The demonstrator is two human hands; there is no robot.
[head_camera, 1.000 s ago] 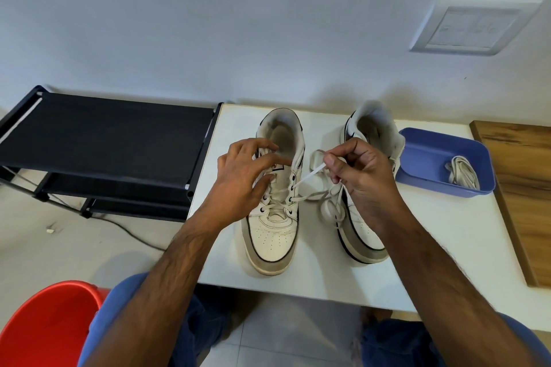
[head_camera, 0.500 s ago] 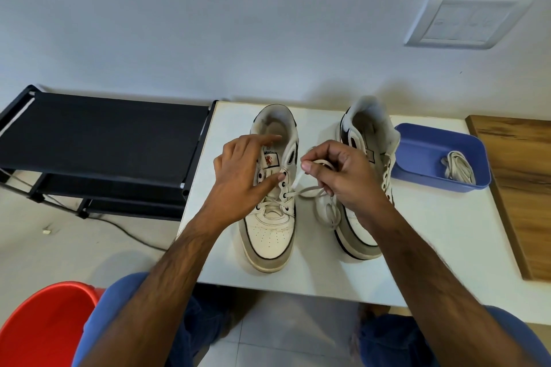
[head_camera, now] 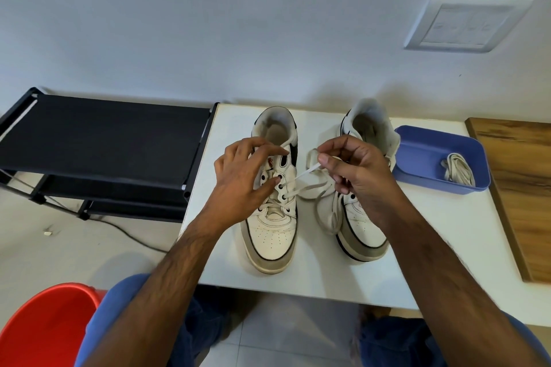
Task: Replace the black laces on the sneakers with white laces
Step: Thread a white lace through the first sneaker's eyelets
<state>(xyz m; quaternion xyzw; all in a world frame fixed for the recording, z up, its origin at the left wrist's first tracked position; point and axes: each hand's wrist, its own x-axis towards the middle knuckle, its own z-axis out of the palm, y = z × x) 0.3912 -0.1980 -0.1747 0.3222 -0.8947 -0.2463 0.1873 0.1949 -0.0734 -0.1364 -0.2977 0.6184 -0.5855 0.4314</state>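
Now that the right hand (head_camera: pixel 354 176) has drawn the pinched white lace (head_camera: pixel 301 174) out of an eyelet, the left hand (head_camera: pixel 241 179), fingers curled, steadies the left sneaker (head_camera: pixel 274 235) for further threading.

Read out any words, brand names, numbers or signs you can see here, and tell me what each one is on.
No text here can be read.
Left sneaker: a small red mark on the tongue tag, too blurred to read.
Right sneaker: no readable marking.
Wall switch plate: faint marks on the switches, too small to read.
Blue tray: no lettering visible.
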